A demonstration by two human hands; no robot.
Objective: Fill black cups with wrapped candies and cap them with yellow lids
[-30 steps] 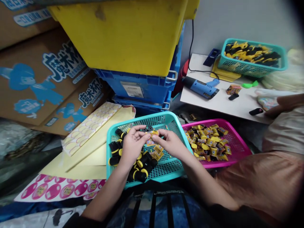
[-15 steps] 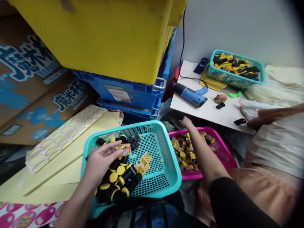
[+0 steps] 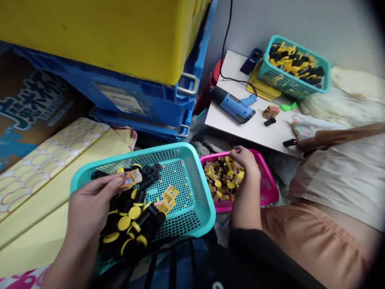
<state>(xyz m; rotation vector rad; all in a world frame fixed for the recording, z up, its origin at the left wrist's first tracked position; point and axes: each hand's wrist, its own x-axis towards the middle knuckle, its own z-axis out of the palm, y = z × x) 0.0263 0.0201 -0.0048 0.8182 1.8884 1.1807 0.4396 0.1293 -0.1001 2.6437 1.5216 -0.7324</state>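
Observation:
My left hand [image 3: 88,196] is over the teal plastic mesh basket [image 3: 144,151], pinching a small yellow-and-orange packet [image 3: 130,178] between thumb and fingers. Below it lies a heap of black cylinders with yellow caps [image 3: 132,216], with several black rings [image 3: 152,170] and loose yellow packets [image 3: 167,199] nearby. My right hand [image 3: 245,164] sits at the near rim of the pink mesh basket [image 3: 264,188], its fingertips pinched on a small yellow item. That basket is filled with yellow packets [image 3: 224,179].
Stacked yellow [image 3: 90,36] and blue crates [image 3: 126,100] rise ahead. Yellow sticker sheets [image 3: 42,168] lie left. A white board [image 3: 240,122] holds a blue heat gun [image 3: 233,105] and a teal basket [image 3: 293,68]. A co-worker's arm [image 3: 339,136] reaches in at right.
My right hand has moved from the far side of the pink basket back to its rim. My left hand has lifted the packet slightly. The view has turned, shifting everything left and up.

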